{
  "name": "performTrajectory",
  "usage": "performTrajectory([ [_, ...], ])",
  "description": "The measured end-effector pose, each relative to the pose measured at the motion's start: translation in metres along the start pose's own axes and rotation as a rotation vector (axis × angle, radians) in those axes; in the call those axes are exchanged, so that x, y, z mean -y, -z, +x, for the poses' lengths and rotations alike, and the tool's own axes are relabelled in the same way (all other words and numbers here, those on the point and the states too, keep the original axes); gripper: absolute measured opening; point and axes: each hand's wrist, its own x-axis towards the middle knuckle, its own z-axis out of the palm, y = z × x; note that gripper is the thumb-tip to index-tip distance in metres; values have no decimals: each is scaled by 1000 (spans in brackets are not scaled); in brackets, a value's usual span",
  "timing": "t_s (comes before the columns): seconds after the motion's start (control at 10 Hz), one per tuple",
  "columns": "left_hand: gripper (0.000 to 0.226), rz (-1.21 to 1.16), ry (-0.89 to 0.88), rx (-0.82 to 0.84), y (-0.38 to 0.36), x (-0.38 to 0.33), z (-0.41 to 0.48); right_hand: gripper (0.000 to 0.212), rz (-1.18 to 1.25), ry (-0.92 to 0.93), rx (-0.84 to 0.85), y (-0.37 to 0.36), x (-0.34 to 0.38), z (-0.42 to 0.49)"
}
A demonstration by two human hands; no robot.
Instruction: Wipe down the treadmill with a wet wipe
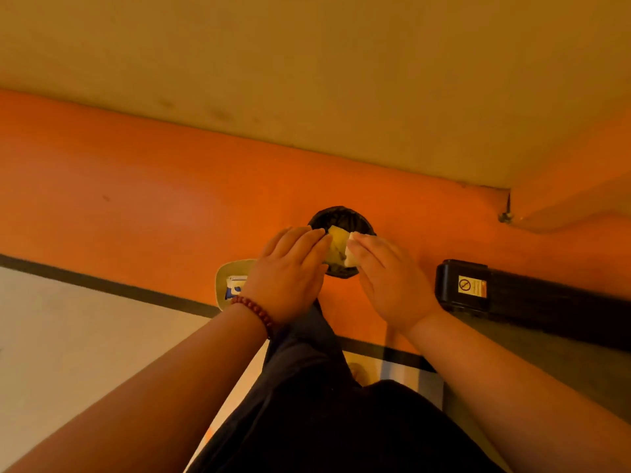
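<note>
Soft, crumpled wet wipe (pixel 336 246), crinkly glossy black plastic bin liner (pixel 341 216), smooth orange floor (pixel 136 199) with a dull sheen, and matt black plastic on the treadmill (pixel 450 285).

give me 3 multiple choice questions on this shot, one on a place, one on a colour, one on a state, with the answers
1. Where is the wipe?
A. held above the black bin
B. lying flat on the floor by the wall
C. draped over a chair

2. What colour is the bead bracelet on the left wrist?
A. green
B. red-brown
C. white

3. What are the left hand and right hand doing?
A. both hanging idle
B. both gripping a rail
C. both holding the wipe

Answers:
1 A, the bin's dark rim shows directly behind the wipe.
2 B, the beads read red-brown against the arm.
3 C, the fingertips of both hands meet on the wipe from either side.
</note>
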Motion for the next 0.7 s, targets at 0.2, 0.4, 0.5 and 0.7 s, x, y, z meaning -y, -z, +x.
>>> performTrajectory([
  [0.2,44,-56,-89,81,-36,56,77,47,-30,-191,84,-40,-39,60],
  [0.4,43,-27,-153,183,-91,88,127,45,-53,-294,182,-91,-88,99],
  [0.5,44,-47,-116,239,-112,90,143,43,-68,-334,225,-111,-108,104],
  [0.7,45,-91,-97,252,-148,93,158,45,-65,-361,134,-137,-141,102],
])
